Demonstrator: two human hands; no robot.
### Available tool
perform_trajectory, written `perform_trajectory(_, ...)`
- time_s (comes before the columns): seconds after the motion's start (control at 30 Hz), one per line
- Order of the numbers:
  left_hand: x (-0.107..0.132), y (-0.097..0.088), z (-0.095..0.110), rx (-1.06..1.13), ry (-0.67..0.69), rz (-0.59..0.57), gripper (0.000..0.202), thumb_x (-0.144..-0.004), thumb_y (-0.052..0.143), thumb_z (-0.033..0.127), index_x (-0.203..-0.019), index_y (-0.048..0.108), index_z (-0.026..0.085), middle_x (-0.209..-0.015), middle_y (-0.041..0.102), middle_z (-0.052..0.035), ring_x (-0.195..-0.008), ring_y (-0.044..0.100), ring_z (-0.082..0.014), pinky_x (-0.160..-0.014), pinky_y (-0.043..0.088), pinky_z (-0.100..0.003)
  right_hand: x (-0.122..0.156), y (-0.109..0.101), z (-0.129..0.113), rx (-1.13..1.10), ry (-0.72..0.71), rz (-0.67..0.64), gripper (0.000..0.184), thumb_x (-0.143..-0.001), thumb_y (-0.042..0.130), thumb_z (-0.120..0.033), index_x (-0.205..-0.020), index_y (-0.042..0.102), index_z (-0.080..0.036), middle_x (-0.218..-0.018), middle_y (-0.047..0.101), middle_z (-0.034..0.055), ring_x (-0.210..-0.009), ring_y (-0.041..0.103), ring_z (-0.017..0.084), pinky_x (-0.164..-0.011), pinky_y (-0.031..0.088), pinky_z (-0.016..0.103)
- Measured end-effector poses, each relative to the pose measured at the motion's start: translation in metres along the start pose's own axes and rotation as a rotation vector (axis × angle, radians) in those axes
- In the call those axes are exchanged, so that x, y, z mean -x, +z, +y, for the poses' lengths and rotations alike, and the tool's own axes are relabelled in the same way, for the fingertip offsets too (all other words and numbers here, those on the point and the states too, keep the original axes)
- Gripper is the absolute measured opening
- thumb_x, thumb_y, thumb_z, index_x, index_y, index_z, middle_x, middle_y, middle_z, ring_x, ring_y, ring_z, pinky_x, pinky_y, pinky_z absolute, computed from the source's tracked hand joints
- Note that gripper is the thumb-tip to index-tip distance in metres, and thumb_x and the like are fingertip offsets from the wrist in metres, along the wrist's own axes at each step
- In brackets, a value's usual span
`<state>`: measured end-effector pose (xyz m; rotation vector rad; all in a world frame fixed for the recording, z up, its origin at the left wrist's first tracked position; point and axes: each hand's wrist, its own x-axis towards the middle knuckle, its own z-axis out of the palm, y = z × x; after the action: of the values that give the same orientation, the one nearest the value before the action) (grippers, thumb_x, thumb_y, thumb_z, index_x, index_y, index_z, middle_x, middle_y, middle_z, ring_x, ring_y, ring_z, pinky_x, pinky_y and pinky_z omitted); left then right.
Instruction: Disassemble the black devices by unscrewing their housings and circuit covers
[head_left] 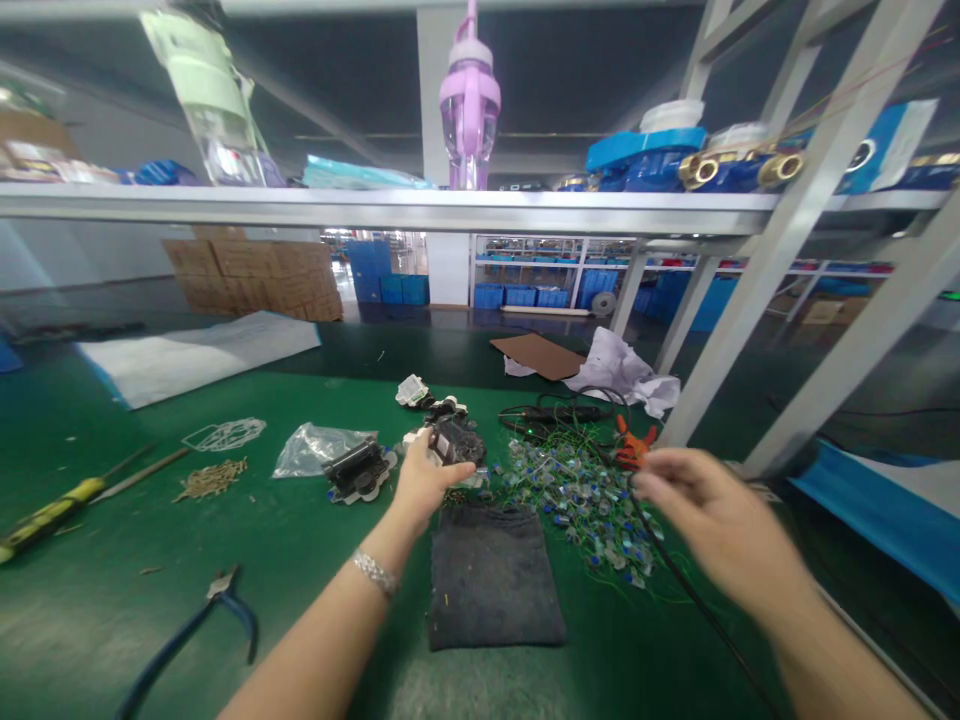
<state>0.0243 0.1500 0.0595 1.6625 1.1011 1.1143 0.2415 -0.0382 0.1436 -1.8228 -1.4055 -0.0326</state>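
My left hand (424,478) is closed round a small black and white device (454,441) just above the green bench top. My right hand (705,515) is blurred by motion; its fingers look pinched near a thin black cable (694,595) that runs down to the lower right. Between the hands lies a heap of small blue and grey parts on green wires (581,490). A dark grey cloth pad (491,575) lies flat below my left hand. Another black device (356,468) sits left of that hand.
Blue-handled pliers (202,625) lie at the front left, with a yellow-handled screwdriver (52,510) and a pile of small screws (214,478) further left. A clear plastic bag (315,448), an orange tool (632,447) and a metal shelf frame (757,270) stand around the work area.
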Motion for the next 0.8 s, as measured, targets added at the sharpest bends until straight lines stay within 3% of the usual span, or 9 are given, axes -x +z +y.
perform_trajectory(0.03,0.009,0.002,-0.005,0.066,-0.033,0.014,0.069,-0.057,0.072,0.03,-0.117,0.042,0.015,-0.107,0.056,-0.0087,-0.1,0.054,-0.0212,-0.087,0.042,-0.032,0.0,0.025,-0.011,-0.04,-0.033,-0.139,0.013,-0.081,0.053,-0.023,-0.093,0.052,-0.018,-0.081,0.06,0.0031,-0.072,0.059,0.012,-0.065,0.048,0.023)
perform_trajectory(0.1,0.026,0.007,-0.013,0.167,-0.085,0.042,0.066,-0.059,0.071,0.031,-0.116,0.042,0.015,-0.109,0.056,-0.0096,-0.098,0.056,-0.0211,-0.084,0.044,-0.031,0.001,0.075,-0.032,-0.033,-0.116,-0.265,0.02,-0.079,0.057,-0.02,-0.097,0.049,-0.019,-0.084,0.059,0.0018,-0.074,0.058,0.012,-0.066,0.048,0.023)
perform_trajectory(0.17,0.039,0.012,-0.018,0.279,-0.126,0.059,0.063,-0.061,0.069,0.031,-0.115,0.042,0.015,-0.11,0.055,-0.0102,-0.096,0.057,-0.0205,-0.082,0.045,-0.03,0.002,0.115,-0.047,0.012,-0.166,-0.309,0.03,-0.074,0.063,-0.021,-0.1,0.048,-0.019,-0.089,0.057,0.0027,-0.076,0.057,0.015,-0.067,0.046,0.025)
perform_trajectory(0.23,0.047,0.015,-0.022,0.454,-0.177,0.076,0.064,-0.059,0.07,0.029,-0.114,0.042,0.015,-0.11,0.055,-0.0098,-0.094,0.057,-0.0196,-0.08,0.046,-0.029,0.003,0.139,-0.054,0.072,-0.209,-0.325,0.027,-0.073,0.064,-0.021,-0.096,0.05,-0.018,-0.091,0.054,0.0036,-0.076,0.055,0.016,-0.066,0.045,0.027)
perform_trajectory(0.33,0.052,0.018,-0.027,0.742,-0.259,0.067,0.064,-0.055,0.074,0.026,-0.111,0.044,0.016,-0.106,0.056,-0.0078,-0.09,0.057,-0.018,-0.079,0.045,-0.028,0.002,0.152,-0.053,0.14,-0.286,-0.343,0.01,-0.077,0.059,-0.018,-0.084,0.052,-0.017,-0.086,0.05,0.0034,-0.072,0.053,0.016,-0.063,0.042,0.026)
perform_trajectory(0.43,0.052,0.018,-0.031,0.917,-0.273,-0.078,0.059,-0.054,0.076,0.027,-0.105,0.048,0.015,-0.095,0.059,-0.0062,-0.084,0.057,-0.0166,-0.076,0.045,-0.026,0.001,0.154,-0.048,0.158,-0.362,-0.364,0.0,-0.082,0.053,-0.017,-0.082,0.052,-0.017,-0.082,0.048,0.0026,-0.071,0.052,0.015,-0.062,0.039,0.025)
perform_trajectory(0.5,0.051,0.016,-0.034,0.985,-0.276,-0.176,0.057,-0.054,0.076,0.032,-0.102,0.051,0.014,-0.089,0.06,-0.0054,-0.081,0.057,-0.0165,-0.072,0.044,-0.025,0.002,0.155,-0.046,0.15,-0.394,-0.368,0.004,-0.085,0.049,-0.018,-0.084,0.052,-0.017,-0.081,0.048,0.0025,-0.07,0.051,0.015,-0.062,0.039,0.025)
perform_trajectory(0.7,0.047,0.005,-0.035,0.966,-0.234,-0.373,0.072,-0.045,0.081,0.027,-0.108,0.048,0.015,-0.093,0.059,-0.0058,-0.086,0.055,-0.0177,-0.077,0.042,-0.026,0.007,0.16,-0.041,0.103,-0.393,-0.37,0.002,-0.082,0.049,-0.015,-0.083,0.05,-0.017,-0.078,0.05,0.0016,-0.066,0.051,0.013,-0.058,0.039,0.023)
perform_trajectory(0.8,0.046,0.005,-0.033,0.83,-0.188,-0.368,0.083,-0.043,0.081,0.023,-0.117,0.042,0.016,-0.098,0.058,-0.0069,-0.089,0.055,-0.0203,-0.081,0.041,-0.029,0.006,0.159,-0.034,0.107,-0.375,-0.37,0.004,-0.084,0.048,-0.019,-0.08,0.049,-0.018,-0.076,0.051,0.0012,-0.068,0.052,0.013,-0.059,0.04,0.022)
